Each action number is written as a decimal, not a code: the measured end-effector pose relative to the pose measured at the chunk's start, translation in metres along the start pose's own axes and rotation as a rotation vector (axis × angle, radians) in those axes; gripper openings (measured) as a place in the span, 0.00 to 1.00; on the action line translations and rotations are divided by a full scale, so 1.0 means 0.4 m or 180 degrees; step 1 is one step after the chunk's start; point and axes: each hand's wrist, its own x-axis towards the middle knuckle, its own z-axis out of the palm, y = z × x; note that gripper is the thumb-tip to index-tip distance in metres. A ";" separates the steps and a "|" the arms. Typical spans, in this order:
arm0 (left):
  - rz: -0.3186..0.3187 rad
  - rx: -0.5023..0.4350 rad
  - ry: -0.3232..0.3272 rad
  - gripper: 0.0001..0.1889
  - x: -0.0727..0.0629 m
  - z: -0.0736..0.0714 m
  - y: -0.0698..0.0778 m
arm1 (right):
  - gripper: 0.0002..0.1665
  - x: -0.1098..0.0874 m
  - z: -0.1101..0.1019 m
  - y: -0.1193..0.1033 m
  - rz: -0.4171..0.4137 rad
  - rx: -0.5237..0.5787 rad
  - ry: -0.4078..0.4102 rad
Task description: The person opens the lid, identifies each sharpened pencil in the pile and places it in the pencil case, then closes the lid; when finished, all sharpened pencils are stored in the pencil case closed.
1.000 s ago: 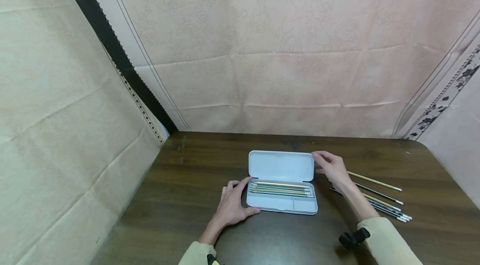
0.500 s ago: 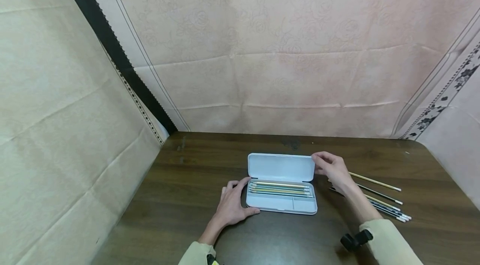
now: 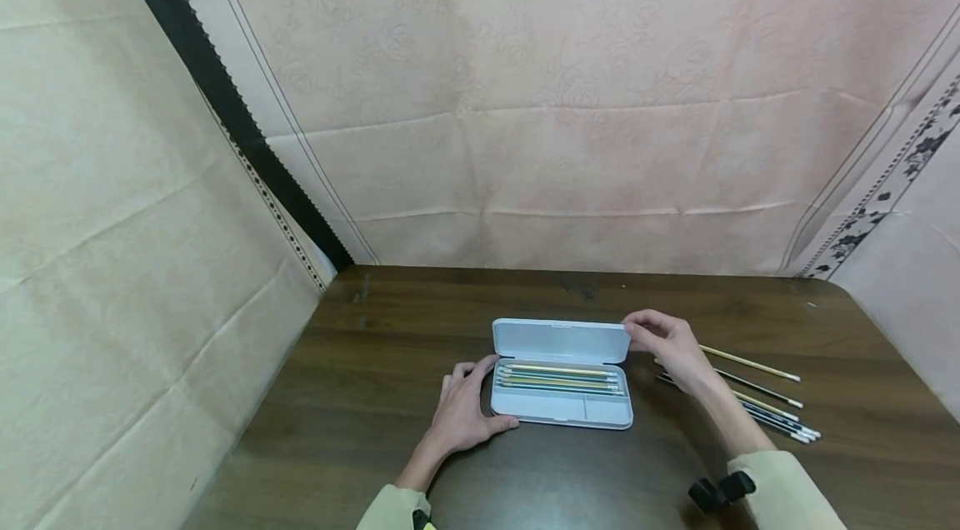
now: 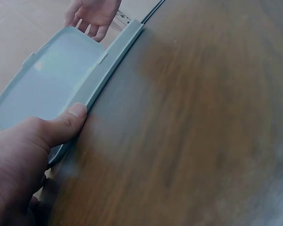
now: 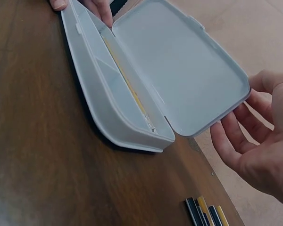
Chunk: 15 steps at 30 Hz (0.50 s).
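A pale blue-white pencil case (image 3: 551,412) lies on the table with its lid (image 3: 562,340) raised at the back. Several yellow and dark green pencils (image 3: 558,377) lie in its rear compartment. My left hand (image 3: 462,409) spans the case's left end and grips it, thumb (image 4: 68,123) on the front wall and fingers round toward the back. At the lid's upper right corner my right hand (image 3: 667,344) pinches the edge between thumb and fingers; in the right wrist view the other fingers (image 5: 233,136) spread behind the lid (image 5: 179,66).
Several loose pencils (image 3: 772,417), yellow and dark with white ends, lie on the brown wooden table (image 3: 360,430) to the right, partly under the right forearm. Pale patterned cloth (image 3: 585,138) hangs behind the table's far edge, with more cloth at the left.
The lid's top edge has come down and forward in the head view, with the right hand moving along with it. The left hand and the case's base stay in place.
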 end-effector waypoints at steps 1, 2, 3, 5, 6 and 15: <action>0.0006 0.0000 0.0003 0.51 0.000 0.000 -0.001 | 0.22 -0.003 0.000 0.000 -0.0041 -0.0024 -0.0004; 0.0013 -0.0002 0.0006 0.52 0.000 0.001 -0.001 | 0.21 -0.006 0.000 0.001 -0.0086 -0.0050 -0.0009; 0.0018 0.0004 0.0007 0.52 0.001 0.001 -0.002 | 0.20 -0.009 -0.001 0.003 -0.0127 -0.0085 -0.0012; 0.0029 0.0005 0.0007 0.52 0.001 0.002 -0.002 | 0.19 -0.014 0.000 0.006 -0.0221 -0.0140 -0.0025; 0.0032 0.0004 0.0004 0.52 0.002 0.002 -0.003 | 0.18 -0.017 -0.001 0.007 -0.0269 -0.0188 -0.0023; 0.0025 -0.0019 -0.0023 0.55 0.001 0.004 -0.006 | 0.10 -0.034 -0.001 0.014 -0.0799 -0.0342 -0.0098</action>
